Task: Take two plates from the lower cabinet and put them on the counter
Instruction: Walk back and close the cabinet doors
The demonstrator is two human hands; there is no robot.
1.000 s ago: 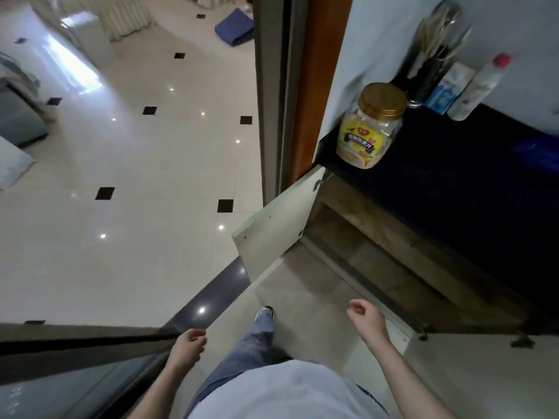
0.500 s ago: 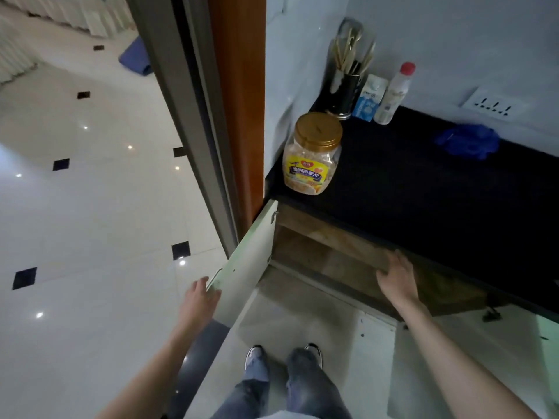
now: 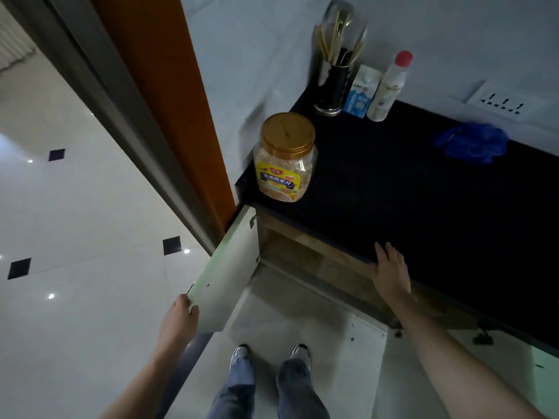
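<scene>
The lower cabinet (image 3: pixel 317 261) stands open under the black counter (image 3: pixel 408 189). Its pale left door (image 3: pixel 227 276) swings out toward me. My left hand (image 3: pixel 181 316) grips the outer edge of that door. Flat on the counter's front edge lies my right hand (image 3: pixel 390 273), fingers spread, holding nothing. I see no plates; the cabinet's inside is dark and mostly hidden by the counter's overhang.
On the counter stand a gold-lidded jar (image 3: pixel 284 158), a utensil holder (image 3: pixel 332 83), a small carton (image 3: pixel 363 92) and a white bottle (image 3: pixel 387 86); a blue cloth (image 3: pixel 472 143) lies at the right. A second door (image 3: pixel 348 334) hangs open below. My feet (image 3: pixel 269 355) are on the tiled floor.
My left hand has reached the left door's edge and closed on it. My right hand has moved up from the cabinet's front rail onto the counter's edge. The view has shifted closer.
</scene>
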